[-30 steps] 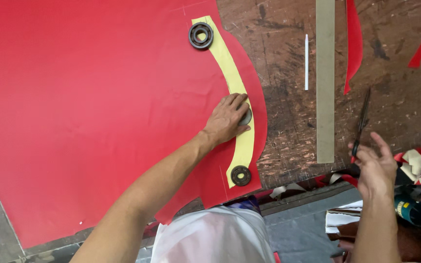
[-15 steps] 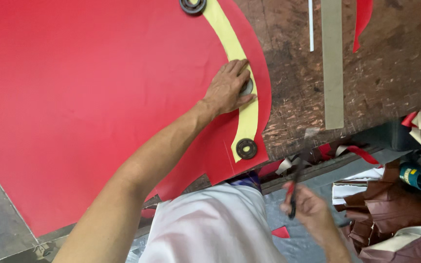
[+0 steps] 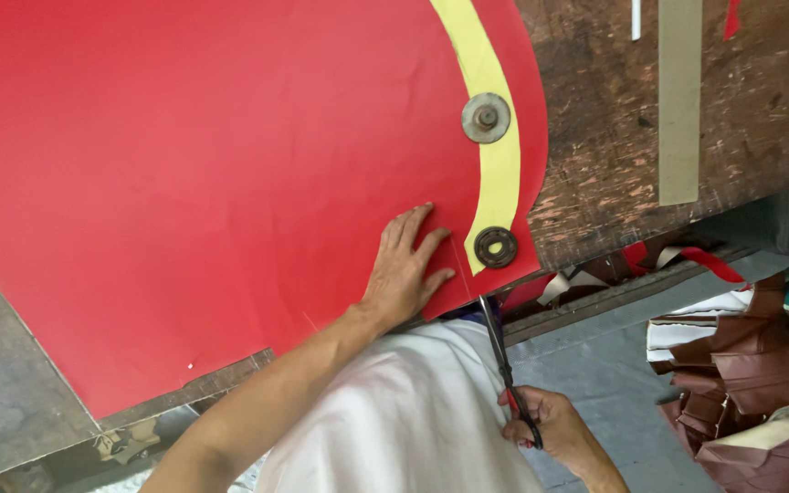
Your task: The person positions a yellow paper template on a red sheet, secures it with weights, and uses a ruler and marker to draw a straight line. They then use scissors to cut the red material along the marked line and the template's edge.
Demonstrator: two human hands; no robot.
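Left hand: the left hand [image 3: 405, 267] lies flat and spread, fingers wide, pressing the red fabric [image 3: 212, 183] near its lower right edge; it holds nothing.
Right hand: the right hand [image 3: 545, 427] is closed around the handles of the scissors [image 3: 502, 361], low in the view beside the white shirt [image 3: 404, 420].
Scissors, axis: one pair, long axis running steeply from the handles at lower right up and slightly left; the tip points at the fabric's bottom edge, just right of the left hand. Whether the blades are parted cannot be told.
Fabric: one large red sheet, spread over the wooden table [image 3: 614, 155], its curved right edge hanging just over the table's near edge.
Pattern strip: one curved yellow strip [image 3: 490, 82] lies on the fabric, following that curved edge from top to bottom.
Weights: two round metal discs sit on the strip, a grey one [image 3: 486, 118] above and a dark ring [image 3: 495, 246] at the strip's lower end, near the left fingertips.
Table, far side: one long flat ruler [image 3: 679, 100] and one thin white stick [image 3: 636, 18], well apart from the hands.
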